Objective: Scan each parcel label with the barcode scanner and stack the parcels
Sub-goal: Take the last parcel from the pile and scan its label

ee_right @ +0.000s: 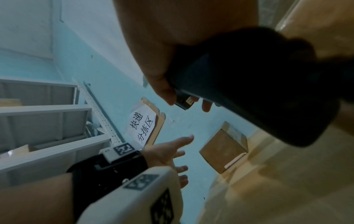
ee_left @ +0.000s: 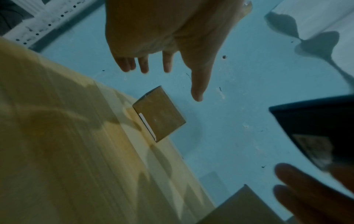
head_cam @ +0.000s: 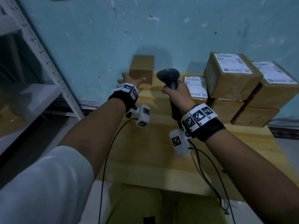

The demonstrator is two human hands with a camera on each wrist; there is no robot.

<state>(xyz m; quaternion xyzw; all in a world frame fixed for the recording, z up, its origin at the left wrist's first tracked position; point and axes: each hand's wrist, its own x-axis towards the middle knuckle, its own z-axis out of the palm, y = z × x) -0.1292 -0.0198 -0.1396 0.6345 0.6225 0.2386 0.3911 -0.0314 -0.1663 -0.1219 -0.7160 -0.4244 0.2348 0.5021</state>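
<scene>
1. Parcels first, from your fingertips outward: your left hand (head_cam: 129,80) has its fingers (ee_left: 166,62) straight and spread, holding nothing, reaching toward the small brown parcel (head_cam: 142,68).
2. In the left wrist view the thumb (ee_left: 197,84) points at that small parcel (ee_left: 160,115) but hangs apart from it; the head view does not settle whether any finger touches the box.
3. Your right hand (head_cam: 178,96) has its fingers wrapped around the handle of the black barcode scanner (head_cam: 169,78), with the scanner head raised above the fist and facing away from you.
4. In the right wrist view the thumb and fingers (ee_right: 162,91) close around the dark scanner (ee_right: 258,91) body, which fills much of that picture.
5. That small parcel stands on the far left part of the wooden table (head_cam: 145,159), against the blue wall (head_cam: 97,38), with no label showing toward you; a thin white strip shows along its lower edge.
6. Just right of the scanner, a parcel with a white label (head_cam: 195,86) lies low on the table.
7. Further right, the stacked parcels (head_cam: 231,76) sit in two layers, white labels facing up on the upper boxes.
8. A white metal shelf (head_cam: 40,50) stands to your left, beside the table.
9. A paper sign (ee_right: 141,127) with printed characters hangs on the wall above the small parcel.
</scene>
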